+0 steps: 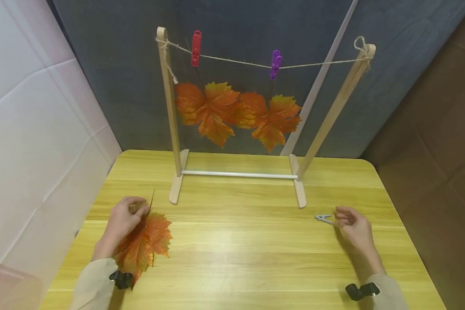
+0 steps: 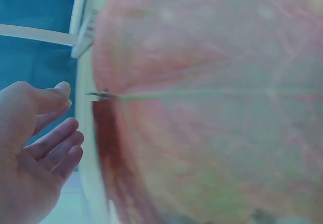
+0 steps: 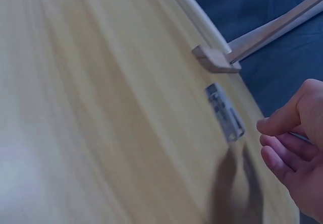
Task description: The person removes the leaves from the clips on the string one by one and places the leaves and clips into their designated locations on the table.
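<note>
At the left of the table, an orange maple leaf (image 1: 155,237) lies with its thin dark stem pointing toward the rack. My left hand (image 1: 125,217) is over its edge, fingers loosely bent beside the stem. In the left wrist view, a small gap shows between those fingertips and the leaf stem (image 2: 103,95). On the right, a grey clothespin (image 1: 323,218) lies on the wood. My right hand (image 1: 354,226) hovers just right of it, fingers loosely curled and holding nothing. The right wrist view shows the clothespin (image 3: 225,113) apart from the fingertips.
A wooden rack (image 1: 171,112) stands at the back of the table (image 1: 232,267), a string (image 1: 236,61) tied between its posts. A red clothespin (image 1: 196,49) and a purple clothespin (image 1: 276,64) each hold a hanging maple leaf. A white bar (image 1: 236,174) joins the feet.
</note>
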Action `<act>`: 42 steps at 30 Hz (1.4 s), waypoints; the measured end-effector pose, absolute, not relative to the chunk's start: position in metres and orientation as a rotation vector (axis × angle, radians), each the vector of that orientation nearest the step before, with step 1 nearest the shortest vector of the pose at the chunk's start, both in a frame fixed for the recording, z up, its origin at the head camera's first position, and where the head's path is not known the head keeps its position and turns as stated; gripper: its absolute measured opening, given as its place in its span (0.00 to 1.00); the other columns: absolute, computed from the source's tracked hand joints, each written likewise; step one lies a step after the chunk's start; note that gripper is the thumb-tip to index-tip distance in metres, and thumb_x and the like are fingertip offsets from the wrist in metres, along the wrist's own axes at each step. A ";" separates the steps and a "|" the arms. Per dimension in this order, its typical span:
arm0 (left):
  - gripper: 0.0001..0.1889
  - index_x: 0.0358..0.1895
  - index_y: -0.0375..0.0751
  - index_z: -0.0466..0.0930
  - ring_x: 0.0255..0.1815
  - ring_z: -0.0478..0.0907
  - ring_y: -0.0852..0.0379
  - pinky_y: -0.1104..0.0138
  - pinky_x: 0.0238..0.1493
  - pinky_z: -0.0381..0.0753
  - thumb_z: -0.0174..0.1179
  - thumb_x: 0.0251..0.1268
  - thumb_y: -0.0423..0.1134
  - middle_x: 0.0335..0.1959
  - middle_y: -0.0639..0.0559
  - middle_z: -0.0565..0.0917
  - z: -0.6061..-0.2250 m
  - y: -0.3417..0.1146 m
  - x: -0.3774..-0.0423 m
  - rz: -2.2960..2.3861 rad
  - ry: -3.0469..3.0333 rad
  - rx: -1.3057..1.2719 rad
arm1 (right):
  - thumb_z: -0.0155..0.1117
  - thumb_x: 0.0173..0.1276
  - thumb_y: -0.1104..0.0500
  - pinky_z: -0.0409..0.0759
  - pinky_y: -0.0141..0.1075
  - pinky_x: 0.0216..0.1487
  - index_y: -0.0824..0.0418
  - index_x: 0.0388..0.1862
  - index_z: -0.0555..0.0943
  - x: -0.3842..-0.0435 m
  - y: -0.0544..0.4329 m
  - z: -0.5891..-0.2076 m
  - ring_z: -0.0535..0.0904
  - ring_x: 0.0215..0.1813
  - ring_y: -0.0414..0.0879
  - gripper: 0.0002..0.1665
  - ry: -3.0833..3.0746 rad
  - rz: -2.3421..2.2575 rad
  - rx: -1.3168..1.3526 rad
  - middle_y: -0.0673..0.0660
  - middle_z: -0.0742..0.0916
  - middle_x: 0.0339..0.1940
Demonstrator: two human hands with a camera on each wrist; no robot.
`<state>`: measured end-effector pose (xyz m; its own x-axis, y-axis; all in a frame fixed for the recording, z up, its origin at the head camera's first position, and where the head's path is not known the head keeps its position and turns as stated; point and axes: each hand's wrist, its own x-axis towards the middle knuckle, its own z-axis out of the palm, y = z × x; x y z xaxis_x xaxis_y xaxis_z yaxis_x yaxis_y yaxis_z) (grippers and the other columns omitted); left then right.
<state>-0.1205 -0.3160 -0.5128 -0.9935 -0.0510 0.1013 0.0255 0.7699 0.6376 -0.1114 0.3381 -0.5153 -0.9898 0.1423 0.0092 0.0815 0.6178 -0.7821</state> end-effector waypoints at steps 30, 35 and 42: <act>0.23 0.66 0.36 0.77 0.58 0.77 0.27 0.36 0.57 0.76 0.64 0.71 0.39 0.65 0.32 0.78 -0.439 -0.264 -0.131 -1.009 -2.737 -0.175 | 0.66 0.65 0.76 0.79 0.19 0.51 0.73 0.57 0.81 -0.132 0.289 -0.437 0.84 0.48 0.31 0.21 -2.191 1.527 0.022 0.41 0.88 0.47; 0.22 0.65 0.33 0.77 0.58 0.78 0.28 0.37 0.56 0.77 0.65 0.70 0.35 0.63 0.32 0.80 -0.427 -0.256 -0.133 -1.020 -2.670 -0.263 | 0.65 0.67 0.74 0.80 0.21 0.53 0.74 0.58 0.80 -0.131 0.278 -0.421 0.85 0.49 0.33 0.20 -2.174 1.635 0.024 0.44 0.89 0.48; 0.21 0.62 0.33 0.79 0.55 0.80 0.32 0.40 0.55 0.79 0.67 0.66 0.32 0.60 0.34 0.83 -0.410 -0.247 -0.136 -0.987 -2.590 -0.345 | 0.67 0.69 0.70 0.81 0.23 0.54 0.75 0.61 0.77 -0.129 0.263 -0.392 0.85 0.54 0.36 0.23 -2.056 1.964 0.047 0.47 0.89 0.51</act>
<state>-0.1360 -0.2467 -0.4103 -0.9102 0.1015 0.4016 0.3429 0.7283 0.5932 -0.1288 0.2632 -0.3920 -0.9555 0.1791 0.2345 -0.2260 0.0666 -0.9718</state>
